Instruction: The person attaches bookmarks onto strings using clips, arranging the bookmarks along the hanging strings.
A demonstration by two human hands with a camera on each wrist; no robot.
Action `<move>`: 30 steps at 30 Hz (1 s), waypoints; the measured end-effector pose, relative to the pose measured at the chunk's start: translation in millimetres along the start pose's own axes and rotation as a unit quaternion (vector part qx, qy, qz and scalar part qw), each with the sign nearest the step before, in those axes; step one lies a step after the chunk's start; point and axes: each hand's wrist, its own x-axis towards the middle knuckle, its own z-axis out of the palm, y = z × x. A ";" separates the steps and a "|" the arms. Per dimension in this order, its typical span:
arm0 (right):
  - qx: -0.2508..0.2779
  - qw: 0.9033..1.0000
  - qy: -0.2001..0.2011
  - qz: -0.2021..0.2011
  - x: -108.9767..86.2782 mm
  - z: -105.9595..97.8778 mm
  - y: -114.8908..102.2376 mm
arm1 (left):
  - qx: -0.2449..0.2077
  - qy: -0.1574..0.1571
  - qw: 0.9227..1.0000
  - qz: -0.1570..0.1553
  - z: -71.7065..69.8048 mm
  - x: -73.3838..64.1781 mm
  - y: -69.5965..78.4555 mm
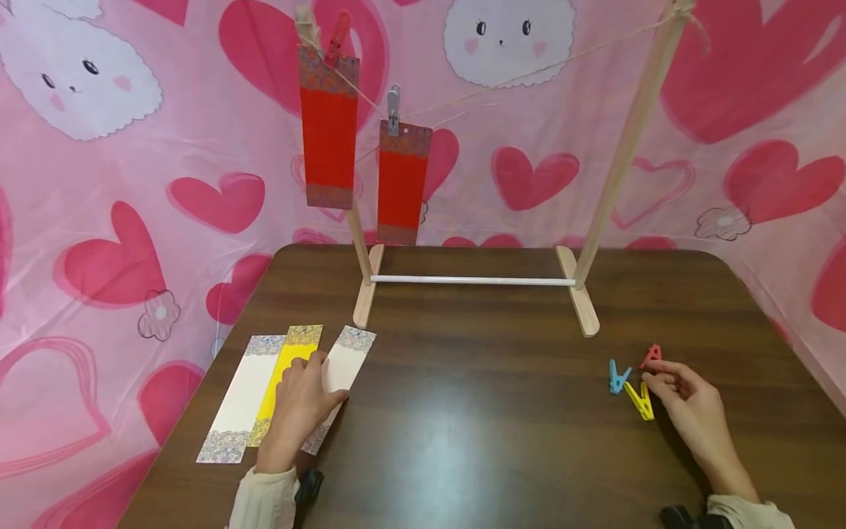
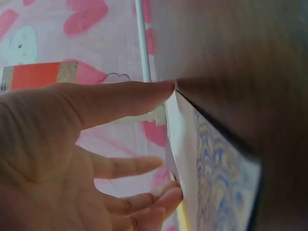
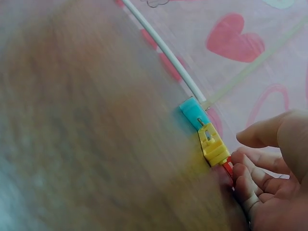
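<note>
White card (image 1: 345, 367), lower left of the frame: my left hand (image 1: 300, 404) seems to pinch its long edges. My right hand (image 1: 694, 411), thumb parted, is beside a red clothespin (image 1: 653, 354), lower right. Two red cards (image 1: 328, 139) hang clipped, upper left; this, a yellow card (image 1: 280, 360) and another white card (image 1: 239, 393) are unhung.

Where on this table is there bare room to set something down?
The widest bare patch of table lies between the left hand and the clothespins, in front of the white rod. Another lies behind the clothespins, right of the stand. It's crowded around the paper strips and beside the right hand.
</note>
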 end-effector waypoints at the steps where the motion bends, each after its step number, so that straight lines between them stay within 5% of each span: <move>1: -0.008 1.000 -0.001 -0.001 -0.5 -0.3 0.1 | 0.006 -0.008 1.000 -0.002 -0.4 -0.5 0.3; 8: -0.040 0.999 -0.006 -0.006 -3.6 -2.0 2.7 | 0.007 -0.075 0.997 0.000 -1.5 -2.1 2.6; 22: -0.034 0.999 -0.023 -0.015 -5.4 -2.7 1.3 | 0.010 -0.160 0.986 0.042 -20.4 -10.3 -4.4; 26: -0.029 0.999 -0.021 -0.013 -5.8 -3.3 1.3 | -0.046 -0.187 0.977 0.089 -17.6 -7.8 -6.3; 30: -0.012 0.999 -0.028 -0.027 -3.7 -2.4 1.8 | -0.143 -0.211 0.955 0.149 -16.6 -4.2 -11.7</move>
